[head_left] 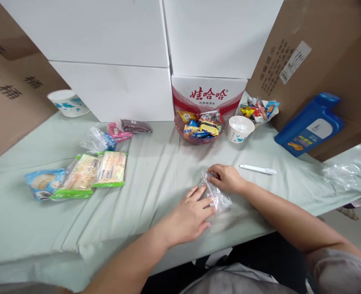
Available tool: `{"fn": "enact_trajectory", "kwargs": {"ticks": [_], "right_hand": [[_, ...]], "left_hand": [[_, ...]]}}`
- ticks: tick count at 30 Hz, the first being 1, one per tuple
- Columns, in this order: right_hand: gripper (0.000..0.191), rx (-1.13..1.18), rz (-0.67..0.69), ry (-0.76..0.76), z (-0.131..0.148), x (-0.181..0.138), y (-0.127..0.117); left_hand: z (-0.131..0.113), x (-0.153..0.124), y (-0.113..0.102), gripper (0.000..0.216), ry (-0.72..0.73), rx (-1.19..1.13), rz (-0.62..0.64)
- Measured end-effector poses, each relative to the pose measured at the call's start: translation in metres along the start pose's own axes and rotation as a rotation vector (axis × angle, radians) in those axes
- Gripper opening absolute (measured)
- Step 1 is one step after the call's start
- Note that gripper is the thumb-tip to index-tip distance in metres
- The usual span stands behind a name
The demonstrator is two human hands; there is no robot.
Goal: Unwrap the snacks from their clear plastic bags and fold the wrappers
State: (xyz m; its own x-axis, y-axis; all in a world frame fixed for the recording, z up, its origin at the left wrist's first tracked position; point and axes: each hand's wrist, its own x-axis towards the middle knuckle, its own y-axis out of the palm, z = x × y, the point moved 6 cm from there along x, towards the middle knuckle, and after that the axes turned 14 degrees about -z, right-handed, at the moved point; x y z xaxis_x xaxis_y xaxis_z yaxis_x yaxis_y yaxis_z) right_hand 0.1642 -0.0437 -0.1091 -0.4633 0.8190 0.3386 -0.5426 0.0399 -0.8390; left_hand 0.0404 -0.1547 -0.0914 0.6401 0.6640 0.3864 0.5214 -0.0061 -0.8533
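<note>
A crumpled clear plastic bag point(219, 199) lies on the cloth-covered table near its front edge. My left hand point(191, 212) rests with its fingers spread, their tips touching the bag's left side. At the bag's upper end, my right hand point(226, 178) has its fingers curled in and closed on the plastic. Just right of that hand lies a white pen-like utility knife point(258, 169). Behind the hands stands a reddish translucent bowl point(195, 139) full of wrapped snacks, with a white paper cup point(241, 130) beside it.
Packaged crackers point(110, 168), a blue snack packet point(43, 183) and a dark packet point(136, 126) lie at left. A blue bottle point(309, 124) leans against a cardboard box point(330, 53) at right. White boxes point(115, 90) wall off the back. Clear plastic point(348, 171) lies at the right edge.
</note>
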Motion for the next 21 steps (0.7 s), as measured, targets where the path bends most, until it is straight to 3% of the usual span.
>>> {"fn": "enact_trajectory", "kwargs": {"ticks": [4, 6, 8, 11, 14, 17, 19, 21], "right_hand": [[0.019, -0.048, -0.061, -0.053, 0.001, -0.003, 0.003], [0.019, -0.052, -0.07, -0.067, 0.002, -0.005, 0.005], [0.018, -0.039, -0.068, -0.077, 0.003, -0.006, 0.006], [0.018, -0.058, -0.135, -0.055, -0.002, -0.004, 0.002], [0.017, -0.135, -0.37, 0.039, -0.018, 0.0, -0.018], [0.016, -0.087, -0.527, 0.022, -0.023, -0.001, -0.037], [0.017, 0.055, -0.458, -0.109, -0.012, -0.003, -0.039], [0.018, 0.205, -0.26, -0.268, 0.006, -0.006, -0.032]], "left_hand": [[0.002, 0.007, -0.029, 0.022, -0.035, 0.02, -0.339], [0.0, 0.008, -0.032, 0.028, 0.003, 0.021, -0.413], [-0.003, 0.01, -0.024, 0.034, 0.063, 0.036, -0.363], [0.0, 0.01, -0.005, 0.026, 0.056, 0.045, -0.192], [0.006, 0.008, 0.003, 0.015, 0.007, 0.009, -0.101], [0.009, 0.009, 0.0, 0.013, 0.005, -0.019, -0.124], [0.012, 0.01, -0.003, 0.014, -0.002, -0.022, -0.158], [0.016, 0.012, -0.005, 0.016, -0.024, -0.01, -0.17]]}}
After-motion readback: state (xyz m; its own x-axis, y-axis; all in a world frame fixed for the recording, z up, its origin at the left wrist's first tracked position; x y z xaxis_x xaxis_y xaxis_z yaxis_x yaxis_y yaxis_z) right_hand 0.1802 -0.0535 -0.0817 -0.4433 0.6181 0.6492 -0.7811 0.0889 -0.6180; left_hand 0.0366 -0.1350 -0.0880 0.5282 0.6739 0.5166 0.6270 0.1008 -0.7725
